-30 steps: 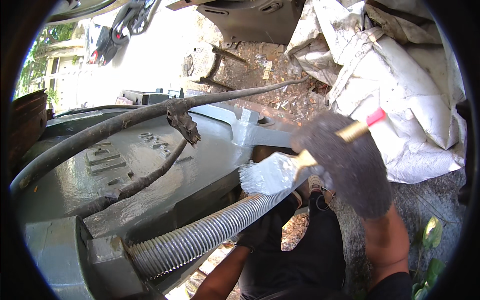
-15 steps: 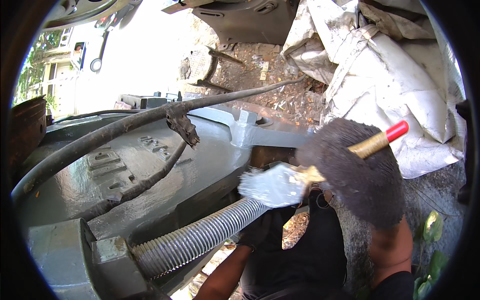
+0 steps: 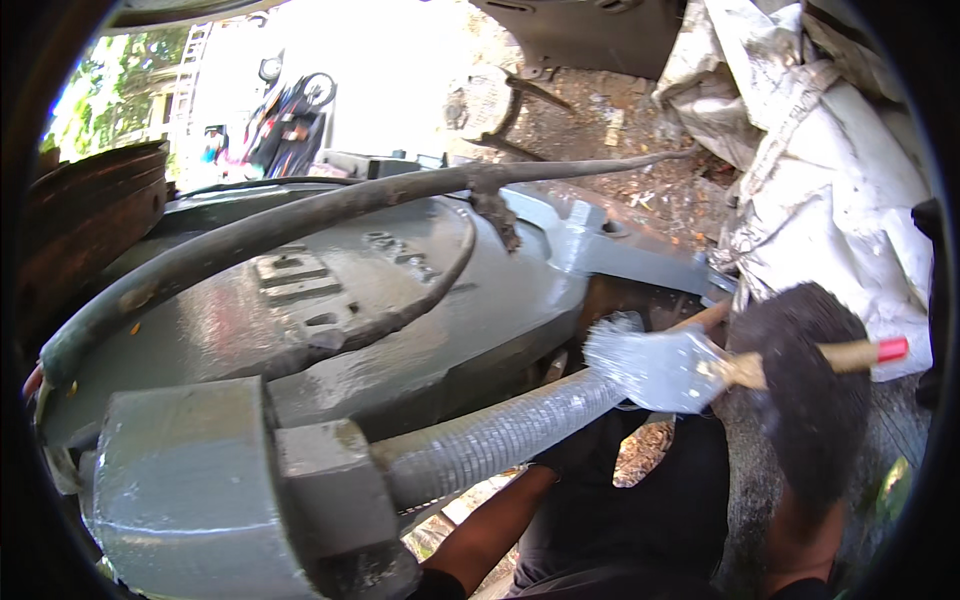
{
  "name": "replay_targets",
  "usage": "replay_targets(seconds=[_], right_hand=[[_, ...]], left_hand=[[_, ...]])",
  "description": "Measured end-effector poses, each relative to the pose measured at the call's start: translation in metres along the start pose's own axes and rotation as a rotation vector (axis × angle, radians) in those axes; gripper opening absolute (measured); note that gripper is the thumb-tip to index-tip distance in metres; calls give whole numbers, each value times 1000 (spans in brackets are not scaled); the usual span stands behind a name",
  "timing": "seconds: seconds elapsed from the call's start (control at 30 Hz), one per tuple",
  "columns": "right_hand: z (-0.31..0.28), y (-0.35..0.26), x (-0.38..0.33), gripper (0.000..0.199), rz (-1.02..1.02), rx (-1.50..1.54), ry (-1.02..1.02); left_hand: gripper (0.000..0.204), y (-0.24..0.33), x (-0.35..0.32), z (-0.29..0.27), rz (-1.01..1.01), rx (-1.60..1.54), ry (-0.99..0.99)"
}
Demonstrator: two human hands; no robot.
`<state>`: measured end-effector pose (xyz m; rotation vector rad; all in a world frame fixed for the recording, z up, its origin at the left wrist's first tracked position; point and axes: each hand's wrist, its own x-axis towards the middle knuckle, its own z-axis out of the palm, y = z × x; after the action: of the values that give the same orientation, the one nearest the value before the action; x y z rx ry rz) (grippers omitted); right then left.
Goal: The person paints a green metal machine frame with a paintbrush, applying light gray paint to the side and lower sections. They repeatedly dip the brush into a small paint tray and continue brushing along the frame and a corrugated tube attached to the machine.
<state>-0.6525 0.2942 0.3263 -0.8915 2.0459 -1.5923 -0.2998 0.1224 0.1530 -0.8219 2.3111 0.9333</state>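
Note:
My right hand (image 3: 808, 385), in a dark fuzzy glove, is closed round the wooden handle of a paintbrush (image 3: 665, 372). The handle has a red tip, and grey paint coats the wide bristles. These bristles lie over the right end of a thick threaded rod (image 3: 500, 432); whether they touch it I cannot tell. My left hand (image 3: 578, 447), dark-gloved, is low beside the rod, its fingers hidden. The rod runs left into a grey block (image 3: 325, 480) on a large grey-painted metal machine (image 3: 480, 310). Behind the brush shows a brown stick-like piece (image 3: 708, 317).
A thick black cable (image 3: 300, 215) arches over the machine, and a thinner dark cable (image 3: 400, 315) lies across it. White sheeting (image 3: 835, 190) is heaped at the right. Rusty metal (image 3: 100, 215) stands at the left, and a worn stool-like frame (image 3: 490, 105) is on the littered ground behind.
The whole scene has shifted right in the picture, and more of the grey block shows. My right hand and the brush have moved right and slightly down in view, still together.

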Motion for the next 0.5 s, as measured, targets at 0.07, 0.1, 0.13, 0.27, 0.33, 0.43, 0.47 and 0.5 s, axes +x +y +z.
replay_targets(seconds=[0.07, 0.1, 0.13, 0.27, 0.33, 0.43, 0.47, 0.5], right_hand=[[-7, 2, -8, 35, 89, -35, 54], [-8, 3, -11, 35, 97, -123, 79], [-9, 4, -12, 35, 76, -251, 99], [0, 3, -14, 35, 146, -389, 86], [3, 1, -15, 34, 389, 130, -1], [-2, -3, -13, 32, 124, 166, 10], [-6, -4, -9, 31, 7, 34, 29], [-9, -5, -6, 28, -121, -261, 69]], left_hand=[[47, -2, 0, 1, 25, -10, 39], [46, -3, 2, 3, 42, -23, 52], [44, -6, 1, 4, 55, -31, 68], [43, -20, 3, 15, 60, -9, 59], [50, -25, 5, 22, 8, 24, 18], [55, -25, 6, 22, -29, 78, -32], [53, -23, 4, 18, -18, 107, -46], [52, -20, 1, 12, -4, 136, -63]])
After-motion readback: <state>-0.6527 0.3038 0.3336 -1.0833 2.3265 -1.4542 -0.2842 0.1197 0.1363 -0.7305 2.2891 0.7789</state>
